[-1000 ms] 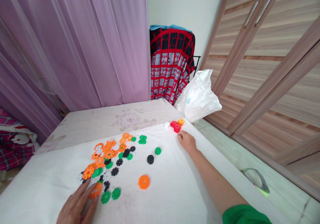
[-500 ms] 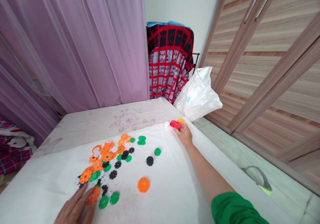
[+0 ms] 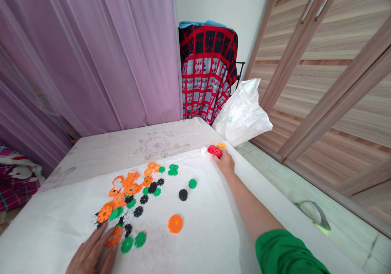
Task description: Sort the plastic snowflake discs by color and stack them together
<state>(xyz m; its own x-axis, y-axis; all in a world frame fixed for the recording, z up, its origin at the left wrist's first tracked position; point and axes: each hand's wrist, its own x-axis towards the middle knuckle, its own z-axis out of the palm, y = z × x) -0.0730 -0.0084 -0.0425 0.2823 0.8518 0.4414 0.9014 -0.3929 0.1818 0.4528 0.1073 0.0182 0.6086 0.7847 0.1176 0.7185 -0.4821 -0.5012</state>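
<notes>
Notched plastic discs in orange, green, black and white lie in a loose pile on the white cloth (image 3: 210, 225). My left hand (image 3: 91, 251) rests at the pile's near left, fingers spread, fingertips beside an orange disc (image 3: 115, 236). My right hand (image 3: 225, 162) reaches to the far right edge, its fingers closed round a cluster of red discs (image 3: 214, 151). A yellow disc (image 3: 221, 145) and a white piece (image 3: 203, 150) sit beside the red ones. Apart from the pile lie an orange disc (image 3: 175, 224), a black disc (image 3: 183, 195) and a green disc (image 3: 192, 183).
A white plastic bag (image 3: 242, 113) stands at the far right corner of the table. Behind it hangs a red checked cloth (image 3: 204, 74). Purple curtains (image 3: 122, 54) border the left side, wooden wardrobe doors (image 3: 324, 86) the right. A grey ring-shaped object (image 3: 313, 213) is on the floor.
The view has shifted very slightly. Both hands stay in nearly the same places, my right hand still at the red discs.
</notes>
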